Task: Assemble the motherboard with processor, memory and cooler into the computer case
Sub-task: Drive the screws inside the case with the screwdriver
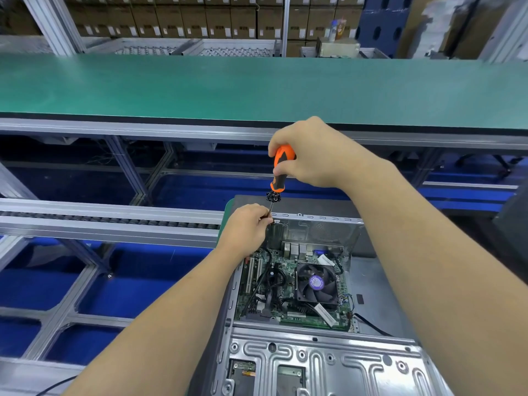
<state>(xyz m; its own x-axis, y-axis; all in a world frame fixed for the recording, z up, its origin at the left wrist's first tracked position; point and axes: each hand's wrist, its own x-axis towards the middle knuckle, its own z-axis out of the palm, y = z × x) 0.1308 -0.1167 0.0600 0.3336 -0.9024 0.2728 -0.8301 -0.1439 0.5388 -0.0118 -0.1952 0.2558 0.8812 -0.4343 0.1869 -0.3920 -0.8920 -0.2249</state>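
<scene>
- Motherboard: green board lying flat inside the open computer case, which lies on its side at the bottom centre of the view.
- Drive bracket: stamped grey metal plate of the computer case, on the near side of the motherboard.
- Cooler: black fan with a purple hub label, seated on the right half of the motherboard.
- Black cables: run across the motherboard to the left of the cooler.
- Left hand: at the far-left corner of the motherboard; fingertips pinched together around the shaft of the screwdriver near its tip.
- Right hand: above the far edge of the computer case; fingers and thumb curled tight around the orange-and-black handle. The screwdriver stands nearly upright.
- Green workbench: well beyond the computer case.
- Cardboard boxes: stacked behind the green workbench.
</scene>
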